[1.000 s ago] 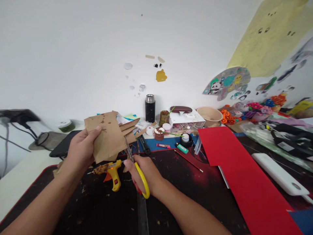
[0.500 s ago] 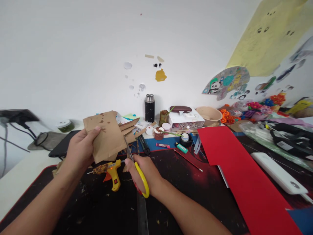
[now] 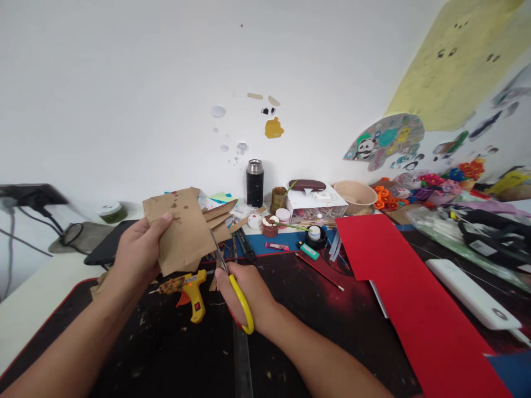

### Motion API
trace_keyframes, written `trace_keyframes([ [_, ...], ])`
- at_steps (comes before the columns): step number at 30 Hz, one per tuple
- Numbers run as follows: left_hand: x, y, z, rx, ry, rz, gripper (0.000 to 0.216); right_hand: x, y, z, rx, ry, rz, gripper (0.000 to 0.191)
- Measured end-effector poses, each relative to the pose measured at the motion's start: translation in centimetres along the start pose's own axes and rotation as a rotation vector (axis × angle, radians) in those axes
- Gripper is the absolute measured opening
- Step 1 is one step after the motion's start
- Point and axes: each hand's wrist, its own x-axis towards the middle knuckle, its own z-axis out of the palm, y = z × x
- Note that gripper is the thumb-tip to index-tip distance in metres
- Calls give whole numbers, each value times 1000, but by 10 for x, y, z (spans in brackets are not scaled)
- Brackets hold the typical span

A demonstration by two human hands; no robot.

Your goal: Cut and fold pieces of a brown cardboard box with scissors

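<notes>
My left hand (image 3: 138,251) grips a stained brown sheet of cardboard (image 3: 180,229) and holds it up above the dark mat. My right hand (image 3: 244,293) is closed around yellow-handled scissors (image 3: 232,282). The scissor blades point up and meet the right edge of the cardboard. A yellow glue gun (image 3: 188,290) with a lit orange lamp lies on the mat just below the cardboard, between my two hands.
A red sheet (image 3: 398,276) covers the mat on the right. A black flask (image 3: 254,183), small jars, a white box (image 3: 317,203), a bowl (image 3: 355,196) and paper flowers (image 3: 431,185) crowd the back. A white flat device (image 3: 473,296) lies far right. Cables (image 3: 25,221) hang at left.
Almost nothing differs: both hands hold their places, and the scissors stay at the cardboard's right edge.
</notes>
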Motion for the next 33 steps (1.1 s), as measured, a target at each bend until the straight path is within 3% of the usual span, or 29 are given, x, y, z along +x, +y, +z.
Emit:
trace_keyframes([
  [10, 0, -1, -2, 48, -28, -4, 41, -1, 10, -1, -22, -59, -34, 37],
  [20, 0, 0, -4, 120, -87, -25, 58, 1, 20, 6, 337, -241, 64, 46],
  [26, 0, -8, -4, 124, -119, -32, 61, 2, 20, 4, 301, -225, 67, 48],
  [33, -1, -7, -1, 98, -106, -61, 62, 4, 16, 0, 157, -73, 7, 42],
])
